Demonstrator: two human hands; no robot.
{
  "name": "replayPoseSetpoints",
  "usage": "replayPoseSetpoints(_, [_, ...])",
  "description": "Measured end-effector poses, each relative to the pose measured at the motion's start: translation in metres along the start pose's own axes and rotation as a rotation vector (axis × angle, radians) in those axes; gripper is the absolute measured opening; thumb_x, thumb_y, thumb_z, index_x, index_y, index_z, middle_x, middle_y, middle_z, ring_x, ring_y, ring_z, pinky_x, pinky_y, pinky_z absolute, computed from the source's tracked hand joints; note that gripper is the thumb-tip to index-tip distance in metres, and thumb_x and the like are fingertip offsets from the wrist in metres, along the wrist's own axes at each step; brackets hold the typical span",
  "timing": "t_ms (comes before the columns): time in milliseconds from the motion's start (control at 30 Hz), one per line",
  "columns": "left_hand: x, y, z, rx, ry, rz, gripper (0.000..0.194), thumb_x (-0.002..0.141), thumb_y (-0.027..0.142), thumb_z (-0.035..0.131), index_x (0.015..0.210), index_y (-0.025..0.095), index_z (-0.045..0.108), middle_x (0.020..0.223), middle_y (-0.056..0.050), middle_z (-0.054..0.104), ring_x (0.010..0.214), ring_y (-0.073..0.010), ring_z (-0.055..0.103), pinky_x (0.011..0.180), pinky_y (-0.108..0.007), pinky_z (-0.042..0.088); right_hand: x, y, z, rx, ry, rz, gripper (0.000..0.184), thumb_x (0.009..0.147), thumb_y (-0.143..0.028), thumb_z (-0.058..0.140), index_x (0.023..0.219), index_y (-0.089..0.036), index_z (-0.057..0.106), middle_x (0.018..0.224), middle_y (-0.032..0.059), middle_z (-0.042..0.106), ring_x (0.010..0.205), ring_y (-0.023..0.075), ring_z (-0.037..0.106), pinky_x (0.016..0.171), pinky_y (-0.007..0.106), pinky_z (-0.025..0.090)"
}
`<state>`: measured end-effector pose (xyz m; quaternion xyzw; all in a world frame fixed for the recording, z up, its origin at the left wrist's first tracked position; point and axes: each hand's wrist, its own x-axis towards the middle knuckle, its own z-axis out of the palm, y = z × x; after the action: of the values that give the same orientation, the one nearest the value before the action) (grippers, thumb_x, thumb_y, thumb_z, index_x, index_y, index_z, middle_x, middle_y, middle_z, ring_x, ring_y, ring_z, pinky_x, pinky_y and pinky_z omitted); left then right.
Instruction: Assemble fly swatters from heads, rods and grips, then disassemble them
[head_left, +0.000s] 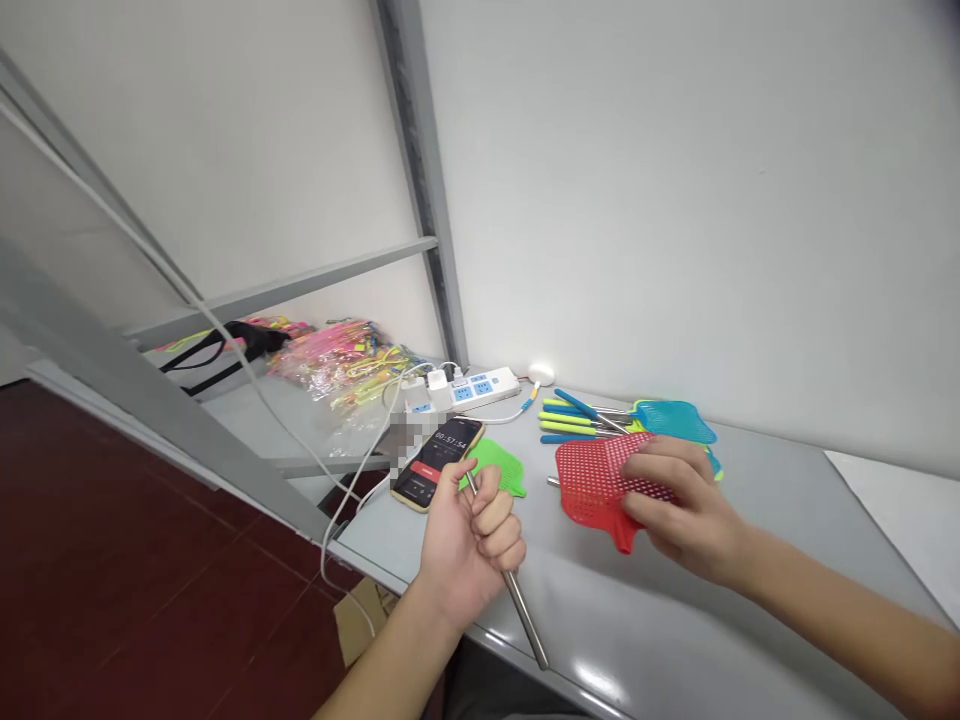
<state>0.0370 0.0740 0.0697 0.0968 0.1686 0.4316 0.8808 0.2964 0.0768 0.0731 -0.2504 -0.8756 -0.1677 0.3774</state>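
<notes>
My left hand (471,545) is wrapped round a shiny metal rod (527,620), which slants with its lower end towards the table's front edge. My right hand (686,515) grips a red perforated fly swatter head (589,485) from its right side, the short socket pointing down towards me. The rod and the red head are apart. Behind my left hand lies a green swatter head (501,468), partly covered. The tip of another metal rod (553,482) pokes out left of the red head. Beyond it are several swatters with blue and yellow handles (566,425) and a blue head (675,420).
A phone (442,455) showing a timer lies left of the green head. Behind it are a power strip (484,388) with plugs and a white cable (262,395). Plastic-wrapped colourful items (352,365) lie beyond the grey metal frame (427,180). A white wall stands behind.
</notes>
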Motion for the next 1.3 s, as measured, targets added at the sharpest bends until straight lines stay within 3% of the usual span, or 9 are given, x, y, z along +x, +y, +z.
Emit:
replayPoseSetpoints(133, [-0.010,0.014,-0.019,-0.088,0.062,0.134,0.043,0.092,0.047,0.039,0.059,0.020,0.034,0.048,0.008,0.003,0.038,-0.0077,0.002,0.041,-0.024,0.004,0.020,-0.007,0.038,0.038,-0.233,0.084,0.025,0.090,-0.012,0.052,0.097,-0.030,0.068,0.087,0.0042,0.057,0.082,0.0202,0.049,0.075,0.036,0.043])
replayPoseSetpoints(233, [-0.014,0.018,-0.032,-0.104,0.096,0.214,0.048,0.093,0.054,0.040,0.061,0.020,0.035,0.048,0.009,0.005,0.038,-0.0067,0.003,0.040,-0.023,0.005,0.035,-0.005,0.064,0.154,-0.366,0.057,0.031,0.095,-0.014,0.041,0.102,-0.028,0.068,0.084,0.0033,0.056,0.078,0.0174,0.048,0.069,0.031,0.043])
replayPoseSetpoints(333, [-0.013,0.017,-0.042,-0.090,0.115,0.230,0.051,0.089,0.061,0.047,0.063,0.019,0.036,0.048,0.009,0.009,0.038,-0.0054,0.006,0.039,-0.021,0.007,0.041,0.004,0.089,0.241,-0.361,0.005,0.034,0.097,-0.012,0.034,0.101,-0.022,0.066,0.096,0.0069,0.059,0.085,0.0177,0.050,0.073,0.031,0.045])
replayPoseSetpoints(500, [-0.004,0.009,-0.054,-0.016,0.095,0.240,0.034,0.088,0.039,0.057,0.066,0.019,0.040,0.047,0.009,0.018,0.037,-0.0051,0.010,0.039,-0.021,0.011,0.037,0.016,0.118,0.198,-0.392,-0.013,0.031,0.097,-0.010,0.034,0.103,-0.017,0.064,0.104,0.0103,0.063,0.087,0.0192,0.053,0.076,0.032,0.046])
replayPoseSetpoints(700, [0.008,0.002,-0.063,0.019,0.098,0.201,0.031,0.086,0.033,0.056,0.065,0.019,0.040,0.047,0.009,0.024,0.038,-0.0053,0.016,0.041,-0.021,0.016,0.039,0.014,0.118,0.067,-0.554,-0.032,0.032,0.090,-0.004,0.046,0.114,-0.018,0.062,0.110,0.0108,0.065,0.096,0.0226,0.058,0.082,0.037,0.043])
replayPoseSetpoints(867, [0.012,0.002,-0.067,-0.033,0.162,0.217,0.031,0.084,0.030,0.059,0.064,0.019,0.038,0.046,0.009,0.023,0.037,-0.0048,0.015,0.040,-0.020,0.016,0.041,-0.003,0.116,0.032,-0.660,-0.008,0.030,0.086,-0.009,0.053,0.113,-0.015,0.064,0.116,0.0140,0.064,0.103,0.0276,0.059,0.086,0.043,0.043])
replayPoseSetpoints(967, [0.010,0.003,-0.067,-0.067,0.173,0.219,0.031,0.084,0.029,0.058,0.064,0.019,0.037,0.046,0.010,0.022,0.037,-0.0049,0.015,0.040,-0.020,0.016,0.042,-0.015,0.117,0.077,-0.689,0.098,0.031,0.091,-0.023,0.053,0.120,-0.014,0.060,0.121,0.0153,0.063,0.108,0.0292,0.057,0.089,0.045,0.042])
replayPoseSetpoints(1067, [0.006,0.001,-0.067,-0.097,0.176,0.243,0.030,0.085,0.028,0.058,0.065,0.019,0.037,0.047,0.010,0.020,0.037,-0.0050,0.015,0.040,-0.021,0.014,0.044,-0.024,0.119,0.079,-0.701,0.210,0.048,0.088,-0.044,0.060,0.125,-0.013,0.056,0.121,0.0171,0.061,0.109,0.0320,0.056,0.087,0.045,0.043])
replayPoseSetpoints(1300, [0.001,-0.007,-0.069,-0.120,0.208,0.361,0.033,0.087,0.027,0.056,0.065,0.019,0.034,0.048,0.009,0.017,0.037,-0.0050,0.016,0.041,-0.022,0.012,0.047,-0.031,0.122,-0.021,-0.697,0.291,0.048,0.085,-0.052,0.063,0.117,-0.016,0.059,0.111,0.0149,0.062,0.100,0.0312,0.059,0.082,0.042,0.042])
